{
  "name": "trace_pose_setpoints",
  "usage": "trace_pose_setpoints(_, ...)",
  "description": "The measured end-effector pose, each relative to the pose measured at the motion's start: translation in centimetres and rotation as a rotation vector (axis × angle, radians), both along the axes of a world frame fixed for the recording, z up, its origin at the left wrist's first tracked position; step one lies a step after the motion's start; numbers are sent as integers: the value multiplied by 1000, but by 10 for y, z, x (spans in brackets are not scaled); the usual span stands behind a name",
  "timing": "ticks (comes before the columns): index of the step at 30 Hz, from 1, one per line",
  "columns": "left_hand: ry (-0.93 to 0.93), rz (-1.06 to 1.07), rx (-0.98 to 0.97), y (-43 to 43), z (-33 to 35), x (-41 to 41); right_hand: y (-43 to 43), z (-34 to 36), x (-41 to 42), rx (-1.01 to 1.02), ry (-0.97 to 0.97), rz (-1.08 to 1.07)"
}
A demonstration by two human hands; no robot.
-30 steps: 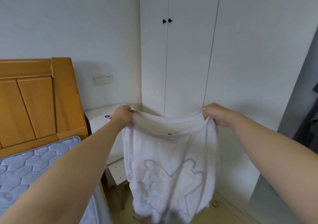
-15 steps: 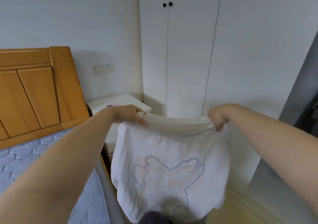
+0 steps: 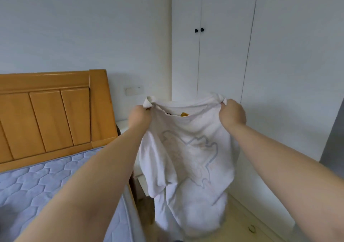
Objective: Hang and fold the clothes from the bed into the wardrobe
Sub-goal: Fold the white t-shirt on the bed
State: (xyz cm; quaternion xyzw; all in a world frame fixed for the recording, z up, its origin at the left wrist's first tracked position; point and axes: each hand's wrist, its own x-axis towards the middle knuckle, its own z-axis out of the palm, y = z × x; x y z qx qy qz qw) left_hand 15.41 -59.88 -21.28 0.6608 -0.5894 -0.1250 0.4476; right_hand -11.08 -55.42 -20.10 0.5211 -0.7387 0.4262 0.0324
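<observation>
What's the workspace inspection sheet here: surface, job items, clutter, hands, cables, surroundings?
Surface: blue quilted mattress, partly in view.
Job's things: white T-shirt held up in the air by its shoulders, faint print visible; wardrobe doors with knobs shut.
Clutter: small ring-shaped thing on the floor by the wardrobe; cannot tell what.
Hands: left hand grips one shoulder of the T-shirt, right hand the other.
Cables: nothing seen.
Surroundings: wooden headboard, white nightstand behind the T-shirt, wall switch plate.
</observation>
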Motion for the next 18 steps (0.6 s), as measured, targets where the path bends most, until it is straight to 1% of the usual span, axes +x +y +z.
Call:
trace_pose_setpoints(3, -12, 112, -149, 29, 36, 25, 16, 36, 31, -154, 37, 5)
trace_pose_setpoints(8, -1, 282, -296, 91, 104, 79, 43, 98, 81, -346, 68, 83)
trace_pose_setpoints(13, -24, 409, -435, 158, 162, 146, 74, 146, 135, -498, -56, 190)
trace_pose_setpoints(18, -73, 533, -508, 214, 196, 205, 88, 173, 191, -583, -75, 288)
